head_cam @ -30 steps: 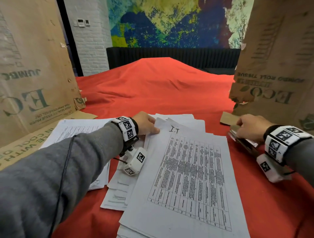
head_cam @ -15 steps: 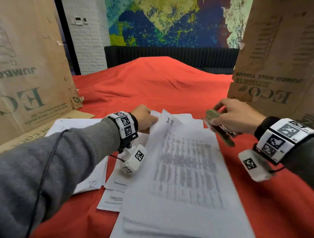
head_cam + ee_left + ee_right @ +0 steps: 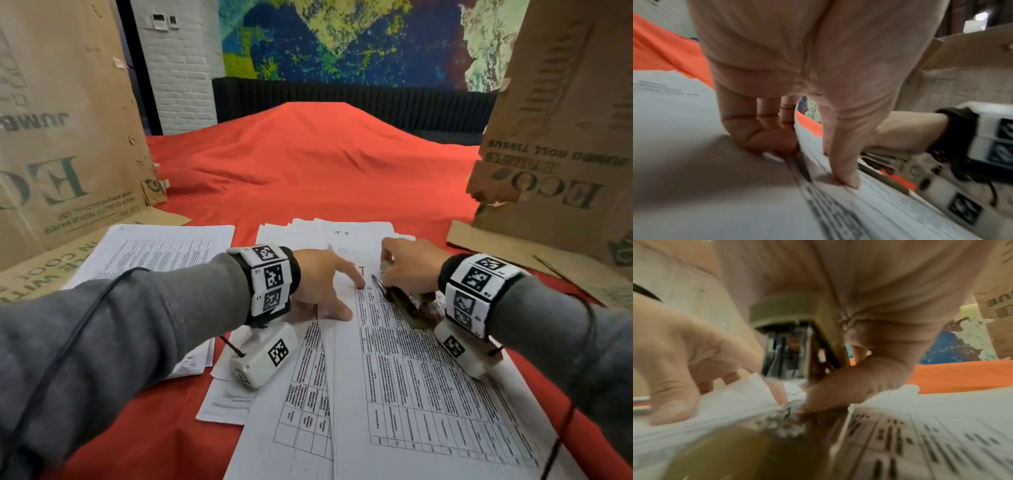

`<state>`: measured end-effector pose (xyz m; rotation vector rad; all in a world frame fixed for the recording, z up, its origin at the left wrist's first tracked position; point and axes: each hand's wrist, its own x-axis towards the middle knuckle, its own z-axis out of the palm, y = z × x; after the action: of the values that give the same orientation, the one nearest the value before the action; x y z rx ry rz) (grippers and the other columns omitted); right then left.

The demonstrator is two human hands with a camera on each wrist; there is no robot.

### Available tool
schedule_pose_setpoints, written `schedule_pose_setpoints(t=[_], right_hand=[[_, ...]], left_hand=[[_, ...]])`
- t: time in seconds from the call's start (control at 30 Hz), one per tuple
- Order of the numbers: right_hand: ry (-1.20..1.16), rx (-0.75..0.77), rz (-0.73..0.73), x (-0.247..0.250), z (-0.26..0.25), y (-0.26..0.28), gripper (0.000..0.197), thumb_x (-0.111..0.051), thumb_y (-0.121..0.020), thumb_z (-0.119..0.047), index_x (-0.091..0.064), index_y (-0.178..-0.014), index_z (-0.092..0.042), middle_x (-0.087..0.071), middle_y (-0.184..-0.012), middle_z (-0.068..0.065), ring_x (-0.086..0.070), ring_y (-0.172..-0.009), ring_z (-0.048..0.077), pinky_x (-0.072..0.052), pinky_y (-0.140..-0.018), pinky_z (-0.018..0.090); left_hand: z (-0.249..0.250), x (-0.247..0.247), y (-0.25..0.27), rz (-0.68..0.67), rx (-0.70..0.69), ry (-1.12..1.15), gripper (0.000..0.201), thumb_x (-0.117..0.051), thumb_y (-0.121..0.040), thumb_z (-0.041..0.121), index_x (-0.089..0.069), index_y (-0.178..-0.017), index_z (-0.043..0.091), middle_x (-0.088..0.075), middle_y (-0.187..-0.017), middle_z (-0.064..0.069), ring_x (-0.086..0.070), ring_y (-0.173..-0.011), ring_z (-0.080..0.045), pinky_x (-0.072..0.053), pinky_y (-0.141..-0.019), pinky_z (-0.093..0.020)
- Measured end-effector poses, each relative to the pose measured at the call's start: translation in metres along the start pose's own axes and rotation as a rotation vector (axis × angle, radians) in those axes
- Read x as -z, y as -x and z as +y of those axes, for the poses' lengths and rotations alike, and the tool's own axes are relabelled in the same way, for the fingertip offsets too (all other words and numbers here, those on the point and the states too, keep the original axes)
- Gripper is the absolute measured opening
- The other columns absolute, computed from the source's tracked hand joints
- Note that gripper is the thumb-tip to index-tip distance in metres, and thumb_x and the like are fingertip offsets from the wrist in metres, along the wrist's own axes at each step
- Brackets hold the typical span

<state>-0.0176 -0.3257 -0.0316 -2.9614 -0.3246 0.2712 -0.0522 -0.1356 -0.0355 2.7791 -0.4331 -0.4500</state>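
A red cloth covers the table, with a painted wall behind it. A tall cardboard box stands well out past the left hand's fingers and another box stands beyond the right hand's knuckles. Neither shows what it holds.

The left forefinger and thumb are spread apart and press down on the printed bundle of sheets. The right fingers curl over the top of the stapler and grip it, with the thumb on its side. The stapler's nose sits at the bundle's far corner, just beside the left forefinger's tip. A second pile of papers lies outside the left wrist.
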Motion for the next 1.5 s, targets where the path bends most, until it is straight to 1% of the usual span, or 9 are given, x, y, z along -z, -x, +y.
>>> schedule_pose_setpoints(t=[0.13, 0.37, 0.67, 0.93, 1.03, 1.17, 1.27, 1.33, 1.5], right_hand=[[0.010, -0.050, 0.026, 0.000, -0.003, -0.013, 0.015, -0.051, -0.095, -0.024, -0.054, -0.108, -0.019, -0.061, -0.103, 0.005, -0.055, -0.082, 0.018, -0.040, -0.057, 0.031], [0.015, -0.075, -0.041, 0.007, -0.009, -0.010, 0.014, -0.059, -0.095, -0.020, -0.058, -0.108, -0.016, -0.060, -0.098, 0.002, -0.053, -0.073, 0.014, -0.037, -0.053, 0.028], [0.059, -0.127, -0.036, 0.004, -0.019, -0.022, 0.014, -0.057, -0.096, -0.020, -0.055, -0.108, -0.013, -0.063, -0.098, 0.009, -0.056, -0.071, 0.018, -0.040, -0.052, 0.029], [0.078, -0.130, 0.040, -0.004, -0.022, -0.048, 0.018, -0.046, -0.100, -0.023, -0.037, -0.114, -0.016, -0.051, -0.105, 0.014, -0.054, -0.093, 0.033, -0.043, -0.068, 0.035], [-0.003, -0.112, 0.065, 0.002, -0.016, -0.061, 0.017, -0.052, -0.098, -0.022, -0.043, -0.111, -0.017, -0.058, -0.104, 0.010, -0.055, -0.082, 0.027, -0.038, -0.055, 0.032], [-0.067, -0.024, 0.102, 0.013, -0.010, -0.050, 0.013, -0.054, -0.099, -0.020, -0.052, -0.111, -0.016, -0.064, -0.097, 0.007, -0.056, -0.073, 0.019, -0.039, -0.051, 0.030], [-0.137, 0.042, 0.031, 0.016, -0.011, -0.027, 0.011, -0.063, -0.098, -0.027, -0.056, -0.106, -0.022, -0.066, -0.093, 0.003, -0.064, -0.070, 0.018, -0.048, -0.045, 0.027], [-0.107, 0.089, -0.010, 0.010, -0.015, -0.017, 0.010, -0.065, -0.096, -0.032, -0.059, -0.102, -0.026, -0.070, -0.096, 0.001, -0.068, -0.078, 0.018, -0.055, -0.057, 0.031], [-0.059, 0.124, 0.000, 0.000, -0.027, -0.010, 0.006, -0.063, -0.093, -0.029, -0.061, -0.099, -0.027, -0.062, -0.084, -0.004, -0.058, -0.071, 0.014, -0.040, -0.052, 0.026]], left_hand=[[0.008, -0.002, 0.005, -0.024, -0.033, -0.045, 0.063, -0.080, -0.085, 0.049, -0.053, -0.142, 0.051, -0.059, -0.086, 0.015, -0.057, -0.079, -0.011, -0.048, -0.084, -0.026], [-0.001, -0.005, -0.003, -0.033, -0.058, -0.056, 0.066, -0.082, -0.083, 0.050, -0.054, -0.143, 0.050, -0.059, -0.141, 0.007, -0.059, -0.122, -0.017, -0.048, -0.107, -0.034], [-0.003, -0.007, -0.009, -0.044, -0.069, -0.080, 0.067, -0.077, -0.088, 0.051, -0.047, -0.149, 0.047, -0.062, -0.128, 0.008, -0.055, -0.108, -0.014, -0.039, -0.086, -0.027], [0.003, -0.004, -0.006, -0.093, -0.076, -0.219, 0.069, -0.070, -0.093, 0.053, -0.038, -0.153, 0.043, -0.062, -0.136, -0.002, -0.059, -0.122, -0.023, -0.046, -0.098, -0.034], [0.005, -0.003, -0.004, -0.097, -0.067, -0.225, 0.070, -0.070, -0.092, 0.054, -0.038, -0.153, 0.043, -0.060, -0.137, -0.001, -0.057, -0.125, -0.023, -0.045, -0.102, -0.034], [-0.002, 0.001, -0.002, -0.042, 0.065, -0.119, 0.094, -0.084, -0.073, 0.062, -0.034, -0.149, 0.038, -0.061, -0.122, 0.001, -0.059, -0.107, -0.022, -0.048, -0.093, -0.036], [-0.006, 0.003, -0.001, -0.018, 0.191, -0.104, 0.115, -0.088, -0.059, 0.070, -0.032, -0.150, 0.028, -0.058, -0.130, 0.000, -0.059, -0.113, -0.026, -0.051, -0.101, -0.046], [-0.005, 0.003, -0.002, -0.040, 0.207, -0.148, 0.118, -0.085, -0.060, 0.073, -0.030, -0.155, 0.028, -0.055, -0.137, -0.001, -0.056, -0.120, -0.027, -0.049, -0.105, -0.048], [-0.002, 0.003, -0.003, -0.068, 0.222, -0.168, 0.120, -0.083, -0.062, 0.074, -0.027, -0.157, 0.028, -0.055, -0.136, -0.001, -0.056, -0.118, -0.027, -0.049, -0.105, -0.049]])
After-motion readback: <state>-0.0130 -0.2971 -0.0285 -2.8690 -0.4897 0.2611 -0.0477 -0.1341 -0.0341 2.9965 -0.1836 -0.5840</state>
